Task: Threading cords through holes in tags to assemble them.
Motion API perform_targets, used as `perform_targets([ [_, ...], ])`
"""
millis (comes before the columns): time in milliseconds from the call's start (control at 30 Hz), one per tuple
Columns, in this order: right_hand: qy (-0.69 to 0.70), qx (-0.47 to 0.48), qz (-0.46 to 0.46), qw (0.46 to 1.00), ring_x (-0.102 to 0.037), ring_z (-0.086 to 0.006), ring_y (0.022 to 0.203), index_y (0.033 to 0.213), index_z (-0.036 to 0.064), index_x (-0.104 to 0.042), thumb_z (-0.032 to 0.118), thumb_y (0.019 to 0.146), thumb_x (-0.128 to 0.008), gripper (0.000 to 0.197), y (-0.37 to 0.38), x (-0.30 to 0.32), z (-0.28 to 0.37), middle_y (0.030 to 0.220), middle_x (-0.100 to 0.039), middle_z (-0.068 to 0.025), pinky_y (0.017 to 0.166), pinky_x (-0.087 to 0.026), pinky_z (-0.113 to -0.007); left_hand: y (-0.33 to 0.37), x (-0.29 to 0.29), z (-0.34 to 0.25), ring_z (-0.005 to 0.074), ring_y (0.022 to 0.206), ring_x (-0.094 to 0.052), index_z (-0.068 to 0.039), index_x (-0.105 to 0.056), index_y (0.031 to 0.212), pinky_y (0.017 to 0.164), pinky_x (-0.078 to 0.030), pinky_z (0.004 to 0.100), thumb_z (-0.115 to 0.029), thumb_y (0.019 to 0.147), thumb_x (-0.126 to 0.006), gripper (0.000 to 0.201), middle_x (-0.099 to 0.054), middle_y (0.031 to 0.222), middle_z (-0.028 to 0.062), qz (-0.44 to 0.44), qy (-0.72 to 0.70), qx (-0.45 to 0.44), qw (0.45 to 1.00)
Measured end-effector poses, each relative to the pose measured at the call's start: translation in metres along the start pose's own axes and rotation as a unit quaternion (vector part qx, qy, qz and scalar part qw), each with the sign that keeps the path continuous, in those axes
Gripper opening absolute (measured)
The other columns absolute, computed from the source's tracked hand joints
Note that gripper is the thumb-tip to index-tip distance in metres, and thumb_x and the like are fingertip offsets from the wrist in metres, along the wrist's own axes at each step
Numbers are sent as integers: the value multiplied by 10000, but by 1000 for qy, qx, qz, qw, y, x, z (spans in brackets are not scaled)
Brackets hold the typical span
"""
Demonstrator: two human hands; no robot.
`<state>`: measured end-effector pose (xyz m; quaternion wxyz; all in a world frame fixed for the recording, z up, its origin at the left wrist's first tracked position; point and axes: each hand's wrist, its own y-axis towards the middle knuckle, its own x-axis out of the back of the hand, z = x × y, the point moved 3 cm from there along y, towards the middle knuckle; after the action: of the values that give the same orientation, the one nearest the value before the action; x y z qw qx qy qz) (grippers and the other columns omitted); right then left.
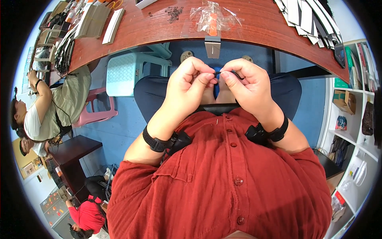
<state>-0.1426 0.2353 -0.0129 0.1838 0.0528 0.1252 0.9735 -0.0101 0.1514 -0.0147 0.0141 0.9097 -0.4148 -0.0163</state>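
Observation:
Above my lap, just off the near table edge, my hands meet fingertip to fingertip. A thin black cord-like piece [217, 74] runs between them; its exact kind is too small to tell. My left hand [187, 85] pinches one end between thumb and forefinger. The other end is in the closed thumb and fingers of my right hand [250, 84], with a dark loop showing beside the forefinger. Beyond my hands, a grey card strip [212, 47] sticks out over the table edge, below crumpled clear plastic film [203, 20] and an orange strip [213, 24].
Small black pieces [174, 14] lie on the red-brown table [151, 28]. Stacked card strips [93, 20] stand at the left, white and black strips [304, 18] at the right. Pale green stools [123, 73] are under the table. A co-worker [47, 107] sits at the left; shelves [358, 139] line the right.

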Motion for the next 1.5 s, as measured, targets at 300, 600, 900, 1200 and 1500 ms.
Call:
perform_targets([
  [300, -3, -88, 57, 995, -539, -62, 600, 975, -9, -562, 4, 843, -529, 137, 3, 0, 0, 969, -573, -56, 523, -420, -186, -1, -1, -6, 80, 700, -534, -29, -481, 869, 650, -449, 205, 26, 876, -491, 56, -541, 816, 39, 1, 13, -3, 1000],
  [600, 324, -320, 150, 878, -418, -31, 478, 907, 59, -509, 66, 849, -514, 58, -4, -2, -20, 668, -483, 44, 408, -292, -168, 2, -6, -5, 74, 678, -514, -26, -484, 839, 632, -444, 210, 43, 862, -480, 73, -526, 767, 23, 39, 54, 19, 998],
  [900, 277, -322, 148, 893, -354, 20, 507, 826, 50, -547, 61, 801, -569, 35, -3, -2, -16, 651, -461, 90, 439, -262, -158, -1, -5, -2, 72, 680, -506, -39, -474, 842, 639, -437, 208, 5, 875, -482, 56, -522, 775, 19, 72, 21, 32, 997],
  [1200, 318, -367, 109, 868, -346, 13, 480, 913, 26, -575, 121, 845, -612, 123, -11, -3, -31, 650, -493, 69, 410, -243, -156, -2, -6, -13, 124, 736, -567, -21, -564, 1034, 692, -463, 238, 8, 807, -572, 229, -589, 815, 53, 73, 148, -37, 986],
  [1500, 245, -327, 141, 902, -405, -9, 510, 880, 26, -577, 139, 882, -559, 114, -9, -3, -31, 690, -534, 45, 443, -313, -168, -3, 3, -8, 182, 689, -599, -27, -610, 904, 584, -469, 264, -14, 735, -656, 176, -604, 801, 93, 35, 343, -219, 913],
])
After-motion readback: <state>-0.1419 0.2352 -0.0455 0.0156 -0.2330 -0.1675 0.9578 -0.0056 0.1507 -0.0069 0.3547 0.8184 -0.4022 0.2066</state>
